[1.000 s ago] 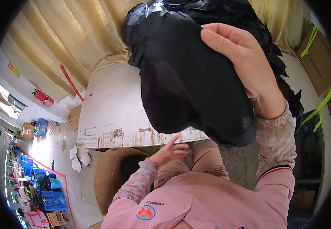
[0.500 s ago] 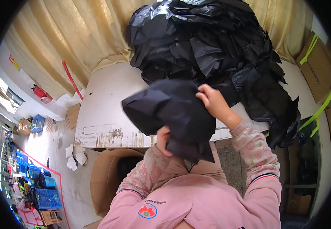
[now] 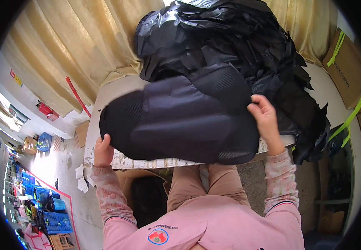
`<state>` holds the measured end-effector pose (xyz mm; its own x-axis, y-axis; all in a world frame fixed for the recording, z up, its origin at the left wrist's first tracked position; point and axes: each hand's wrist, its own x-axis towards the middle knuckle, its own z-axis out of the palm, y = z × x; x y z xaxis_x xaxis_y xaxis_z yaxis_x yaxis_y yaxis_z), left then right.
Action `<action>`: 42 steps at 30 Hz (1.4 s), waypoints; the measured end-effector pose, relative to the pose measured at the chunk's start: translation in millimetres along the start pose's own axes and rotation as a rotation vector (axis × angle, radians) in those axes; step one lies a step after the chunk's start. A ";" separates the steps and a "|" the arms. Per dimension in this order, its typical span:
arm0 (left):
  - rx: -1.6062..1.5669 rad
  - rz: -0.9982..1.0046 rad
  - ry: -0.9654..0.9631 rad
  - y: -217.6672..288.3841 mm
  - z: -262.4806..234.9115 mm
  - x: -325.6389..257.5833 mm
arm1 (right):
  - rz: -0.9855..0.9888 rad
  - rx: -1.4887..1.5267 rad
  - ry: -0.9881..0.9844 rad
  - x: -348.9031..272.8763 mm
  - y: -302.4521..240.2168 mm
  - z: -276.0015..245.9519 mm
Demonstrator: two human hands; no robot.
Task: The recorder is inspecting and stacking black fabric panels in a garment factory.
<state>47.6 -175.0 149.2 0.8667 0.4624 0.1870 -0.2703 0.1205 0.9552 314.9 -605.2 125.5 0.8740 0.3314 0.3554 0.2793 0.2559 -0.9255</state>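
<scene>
Behind the counter (image 3: 105,104) hangs a wide beige curtain (image 3: 76,46), falling in folds across the whole back of the view. Against it, on the far right part of the counter, sits a big heap of black plastic bags and black fabric pieces (image 3: 238,46), crumpled and shiny, spilling over the counter's right edge. Spread flat in front of the heap is a large black padded panel (image 3: 180,121) with mesh at its left end and along its right side; it lies across the white counter and reaches past the near edge, which is chipped and peeling. The left hand (image 3: 103,151) has its grip closed on the panel's lower left corner, thumb under the edge, right at the counter's near rim. The right hand (image 3: 265,118) has its grip pinched on the panel's right edge, fingers curled over the fabric, just beside the heap. Both sleeves are pink with a faint pattern. Under the counter, between the person's knees and the left forearm, stands an open brown cardboard box (image 3: 147,196) with something dark inside. Flat cardboard with green straps (image 3: 347,71) leans at the far right. A red stick (image 3: 78,96) leans against the curtain at the left, and blue crates (image 3: 49,208) stand on the floor at lower left
</scene>
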 end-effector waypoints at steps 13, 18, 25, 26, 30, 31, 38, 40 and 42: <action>1.029 0.420 -0.024 -141.1 81.6 25.3 | 0.450 -0.664 -0.104 -103.1 198.6 61.7; 1.365 0.231 -0.675 -200.5 115.8 -36.0 | 0.377 -0.877 -0.119 -61.9 166.5 90.4; 1.476 0.194 -0.731 -227.9 103.4 -47.6 | -0.163 -0.850 -0.392 -25.6 164.4 120.8; 1.444 0.216 -0.758 -234.7 118.4 -42.3 | -0.268 -0.921 -0.406 -35.2 202.8 95.2; 1.389 0.115 -0.789 -230.4 116.9 -27.3 | -0.242 -0.905 -0.358 -41.9 207.3 69.4; 1.371 0.060 -0.770 -231.4 113.1 -21.2 | -0.192 -0.770 -0.259 -39.9 201.6 54.4; 1.388 -0.073 -0.700 -233.8 105.8 11.5 | -0.329 -1.187 0.939 -46.6 78.4 -163.1; 1.387 -0.072 -0.704 -238.2 117.8 13.8 | -0.226 -1.363 1.381 -77.7 59.3 -254.8; 1.369 -0.062 -0.708 -239.6 119.4 13.4 | 0.212 -1.331 1.557 -96.0 39.5 -292.5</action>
<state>174.1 -302.5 -49.8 0.9836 -0.0584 -0.1706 0.0078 -0.9314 0.3640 358.4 -892.6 16.5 0.2554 -0.8075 0.5317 -0.4219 -0.5878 -0.6902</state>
